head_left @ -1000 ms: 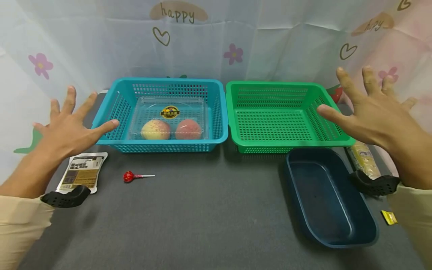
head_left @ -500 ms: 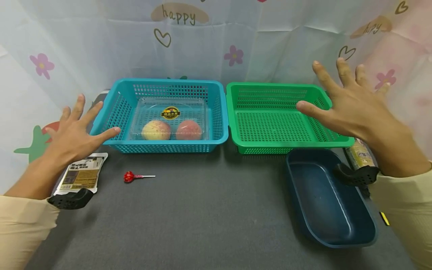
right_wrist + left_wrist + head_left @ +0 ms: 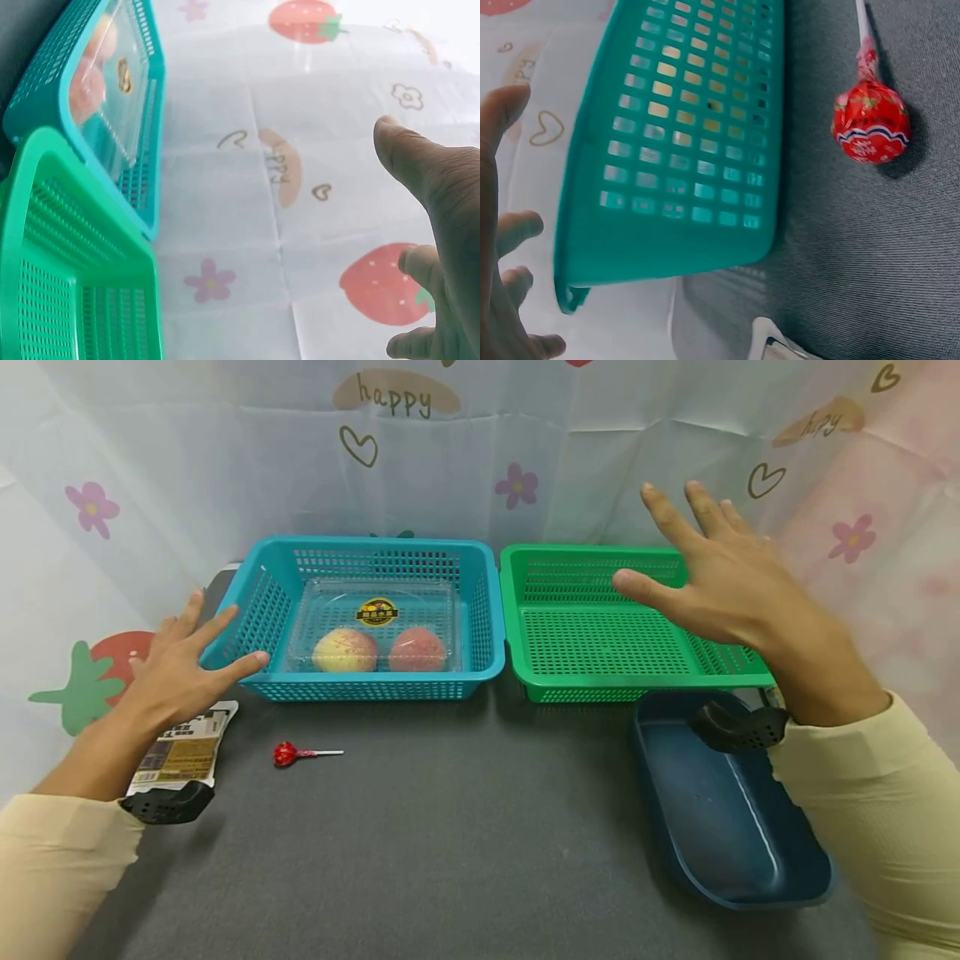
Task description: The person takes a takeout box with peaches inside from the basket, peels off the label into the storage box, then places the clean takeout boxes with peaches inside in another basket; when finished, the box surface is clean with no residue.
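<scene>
Both spread: left hand at nine near blue basket, right hand at two near green basket. Pre-grasp, I judge; contact calls for lowering.

We are observing a red lollipop lying on a grey tabletop, a packet to its left, a navy tub standing at right, and a printed curtain hanging behind.
</scene>
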`<state>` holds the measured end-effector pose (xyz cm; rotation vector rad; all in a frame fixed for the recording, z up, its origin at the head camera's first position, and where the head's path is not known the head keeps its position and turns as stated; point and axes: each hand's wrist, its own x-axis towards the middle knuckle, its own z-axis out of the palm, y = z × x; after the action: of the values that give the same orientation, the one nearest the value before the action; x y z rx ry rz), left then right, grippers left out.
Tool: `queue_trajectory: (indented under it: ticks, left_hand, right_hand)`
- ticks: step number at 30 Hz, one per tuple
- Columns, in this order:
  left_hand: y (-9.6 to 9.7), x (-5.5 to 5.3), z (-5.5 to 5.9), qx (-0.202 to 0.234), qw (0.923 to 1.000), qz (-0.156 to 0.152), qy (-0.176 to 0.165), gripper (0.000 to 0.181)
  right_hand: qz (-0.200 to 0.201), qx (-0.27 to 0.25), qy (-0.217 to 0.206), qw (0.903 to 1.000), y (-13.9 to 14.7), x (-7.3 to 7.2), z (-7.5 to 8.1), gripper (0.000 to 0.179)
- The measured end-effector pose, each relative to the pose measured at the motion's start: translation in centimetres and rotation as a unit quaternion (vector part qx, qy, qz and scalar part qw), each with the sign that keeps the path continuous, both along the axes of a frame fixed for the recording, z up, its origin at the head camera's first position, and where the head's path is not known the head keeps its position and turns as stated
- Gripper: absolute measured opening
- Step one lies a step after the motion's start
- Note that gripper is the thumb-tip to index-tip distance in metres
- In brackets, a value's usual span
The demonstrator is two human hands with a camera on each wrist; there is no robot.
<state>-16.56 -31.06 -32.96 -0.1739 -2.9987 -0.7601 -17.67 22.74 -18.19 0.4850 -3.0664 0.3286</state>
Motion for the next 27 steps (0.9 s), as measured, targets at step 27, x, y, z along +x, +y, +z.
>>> queue_trajectory:
  ticks: [27]
  left_hand:
    - [-0.8, -1.4, -2.6, 0.022, 0.9997, -0.013, 0.002, 0.08]
  right_hand:
    - [0.075, -0.131, -0.063, 0.9865, -6.5, -2.8, -2.1, 0.077]
